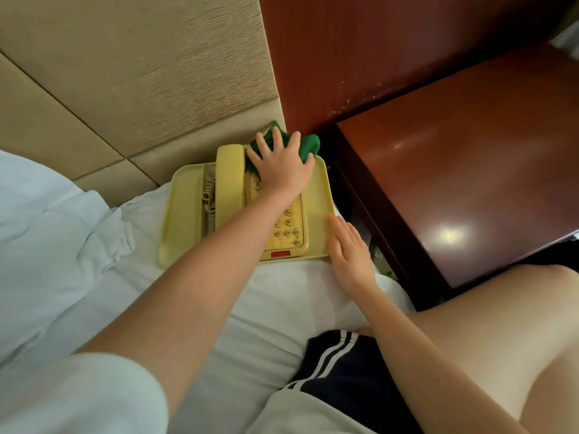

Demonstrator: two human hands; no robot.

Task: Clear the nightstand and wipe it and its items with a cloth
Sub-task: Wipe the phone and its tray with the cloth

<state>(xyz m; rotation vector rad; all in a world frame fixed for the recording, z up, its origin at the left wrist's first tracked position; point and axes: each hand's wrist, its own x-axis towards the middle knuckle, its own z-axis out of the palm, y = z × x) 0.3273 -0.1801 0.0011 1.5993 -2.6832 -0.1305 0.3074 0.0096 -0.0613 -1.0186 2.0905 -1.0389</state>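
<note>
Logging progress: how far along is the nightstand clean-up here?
Done: telephone and tray sit on the bed, off the nightstand. In hand: left hand presses the green cloth on the telephone; right hand rests against the tray. Left: nightstand wipe, unconfirmed.

Left of the telephone and on its near side, flat white bedding leaves room. Behind it the padded headboard blocks; right of it the nightstand leaves only a narrow dark gap.
</note>
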